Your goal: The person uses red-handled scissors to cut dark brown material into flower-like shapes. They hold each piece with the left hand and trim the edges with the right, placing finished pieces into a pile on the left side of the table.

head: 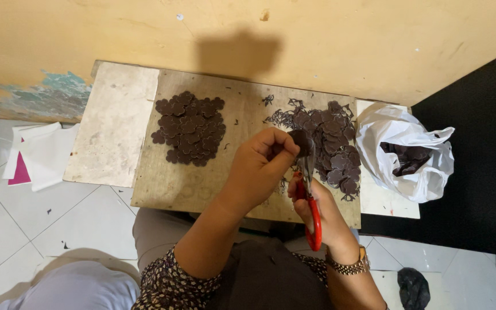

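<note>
Left hand (262, 163) pinches a dark brown cutout (301, 142) over the wooden board's (202, 183) near edge, right hand (317, 201) gripping red-handled scissors (311, 201) right under it. Neat pile (189, 128) sits toward the board's far-left corner, messy pile (331, 146) along its right edge, white bag (403, 150) beyond.

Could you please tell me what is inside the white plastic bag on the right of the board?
The white plastic bag lies open and shows dark brown pieces like those on the wooden board. The bag's folds cover whatever lies deeper.
</note>
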The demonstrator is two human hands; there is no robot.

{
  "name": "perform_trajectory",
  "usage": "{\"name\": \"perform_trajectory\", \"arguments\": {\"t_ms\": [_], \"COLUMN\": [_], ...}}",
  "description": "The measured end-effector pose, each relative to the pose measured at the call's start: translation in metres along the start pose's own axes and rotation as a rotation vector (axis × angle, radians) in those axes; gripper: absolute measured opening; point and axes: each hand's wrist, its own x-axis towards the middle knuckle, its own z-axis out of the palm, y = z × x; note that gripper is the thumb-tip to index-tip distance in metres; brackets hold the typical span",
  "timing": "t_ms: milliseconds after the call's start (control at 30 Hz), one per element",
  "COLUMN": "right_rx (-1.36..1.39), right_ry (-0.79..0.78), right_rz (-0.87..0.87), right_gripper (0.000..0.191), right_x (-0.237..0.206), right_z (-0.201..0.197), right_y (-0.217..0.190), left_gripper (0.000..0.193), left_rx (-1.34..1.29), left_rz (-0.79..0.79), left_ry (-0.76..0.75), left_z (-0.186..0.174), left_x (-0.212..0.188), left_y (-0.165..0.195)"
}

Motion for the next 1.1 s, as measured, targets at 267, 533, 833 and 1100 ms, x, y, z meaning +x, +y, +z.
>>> {"name": "perform_trajectory", "arguments": {"t_ms": [267, 533, 833, 1100], "right_rx": [-0.013, -0.022, -0.143, -0.129], "right_ry": [-0.008, -0.009, 0.019, 0.02], "right_rz": [-0.004, 0.047, 0.207, 0.19], "right_gripper": [0.042, 0.036, 0.026, 0.029], "right_x": [0.001, 0.001, 0.009, 0.013], "right_z": [0.002, 0.004, 0.014, 0.017], "right_y": [0.003, 0.002, -0.001, 0.002], "left_gripper": [0.009, 0.014, 0.016, 0.016], "left_rx": [0.001, 0.007, -0.047, -0.018], "left_rz": [0.007, 0.018, -0.01, -0.02], "left_ry": [-0.004, -0.002, -0.003, 0.015], "left_z": [0.001, 0.001, -0.001, -0.002], "left_x": [0.001, 0.0, 0.002, 0.005], "left_y": [0.001, 0.003, -0.006, -0.009]}}
